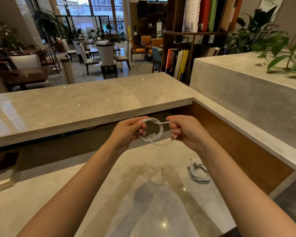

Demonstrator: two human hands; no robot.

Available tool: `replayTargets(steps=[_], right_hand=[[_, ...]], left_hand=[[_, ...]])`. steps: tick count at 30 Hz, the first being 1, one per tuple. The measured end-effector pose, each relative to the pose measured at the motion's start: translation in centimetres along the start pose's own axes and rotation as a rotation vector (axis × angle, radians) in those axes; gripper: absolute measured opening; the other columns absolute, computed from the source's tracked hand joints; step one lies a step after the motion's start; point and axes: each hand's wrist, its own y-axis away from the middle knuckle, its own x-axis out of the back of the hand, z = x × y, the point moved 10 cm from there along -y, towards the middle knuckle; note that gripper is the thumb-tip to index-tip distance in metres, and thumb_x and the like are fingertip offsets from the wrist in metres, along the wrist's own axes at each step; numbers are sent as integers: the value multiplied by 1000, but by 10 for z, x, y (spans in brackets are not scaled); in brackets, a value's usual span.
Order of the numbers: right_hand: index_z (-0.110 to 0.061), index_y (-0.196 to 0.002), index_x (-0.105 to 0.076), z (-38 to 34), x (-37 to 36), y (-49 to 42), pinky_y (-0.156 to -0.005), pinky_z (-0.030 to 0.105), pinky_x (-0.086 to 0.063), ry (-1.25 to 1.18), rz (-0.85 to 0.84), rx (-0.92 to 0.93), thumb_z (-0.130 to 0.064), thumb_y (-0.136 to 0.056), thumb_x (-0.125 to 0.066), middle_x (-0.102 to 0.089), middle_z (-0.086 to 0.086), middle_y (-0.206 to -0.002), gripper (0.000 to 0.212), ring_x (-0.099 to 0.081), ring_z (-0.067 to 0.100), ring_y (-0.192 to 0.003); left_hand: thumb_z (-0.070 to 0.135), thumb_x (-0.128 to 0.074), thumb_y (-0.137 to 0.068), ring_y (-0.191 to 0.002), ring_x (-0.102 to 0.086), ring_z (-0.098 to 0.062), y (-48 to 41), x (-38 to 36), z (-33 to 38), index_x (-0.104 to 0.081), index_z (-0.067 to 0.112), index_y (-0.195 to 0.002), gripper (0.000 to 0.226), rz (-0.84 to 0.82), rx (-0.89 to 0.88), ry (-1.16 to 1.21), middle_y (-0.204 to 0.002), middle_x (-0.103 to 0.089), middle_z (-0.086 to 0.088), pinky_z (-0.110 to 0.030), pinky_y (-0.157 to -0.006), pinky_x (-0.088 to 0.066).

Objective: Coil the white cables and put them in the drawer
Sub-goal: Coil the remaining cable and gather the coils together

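A white cable point(156, 132) hangs in a small coil between both hands, held above the lower marble desk point(143, 194). My left hand point(126, 132) pinches the coil's left side with thumb and fingers. My right hand point(184, 132) grips a strand that runs from the coil's top to the right. A second white cable point(197, 173), loosely bundled with its plugs showing, lies on the desk to the lower right of my hands. No drawer is visible.
A raised marble counter point(85, 106) runs across in front of the hands. A grey stone ledge point(246, 93) with a leafy plant point(284, 53) stands at the right, above a wood panel. A framed sign point(0, 173) sits at the left edge.
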Motion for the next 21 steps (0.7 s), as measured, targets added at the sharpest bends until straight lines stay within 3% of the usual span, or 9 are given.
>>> replayTargets(steps=[3, 14, 21], right_hand=[[-3, -106, -60, -5, 0, -1, -39, 17, -27, 261, -116, -2, -12, -96, -46, -44, 0, -59, 19, -32, 8, -47], [-14, -97, -66, 21, -12, 5, -42, 12, -32, 1018, -221, 150, -24, -98, -42, -55, -5, -64, 26, -40, 4, -47], [-14, -94, -71, 30, -25, 1, -52, 20, -40, 1083, -184, 189, -26, -94, -52, -59, 0, -67, 23, -50, 11, -57]], left_hand=[[6, -50, -94, -61, -54, -11, -1, 6, 7, -66, 7, -111, 23, 50, -63, -103, -74, -60, -4, -23, -65, -56], [3, -50, -93, -57, -52, -11, -4, 22, 18, -65, 6, -111, 24, 204, -133, -163, -81, -66, -9, -14, -49, -48], [6, -52, -93, -65, -56, -10, 0, 19, 18, -65, 7, -113, 24, 166, -97, -111, -88, -69, -7, -16, -53, -50]])
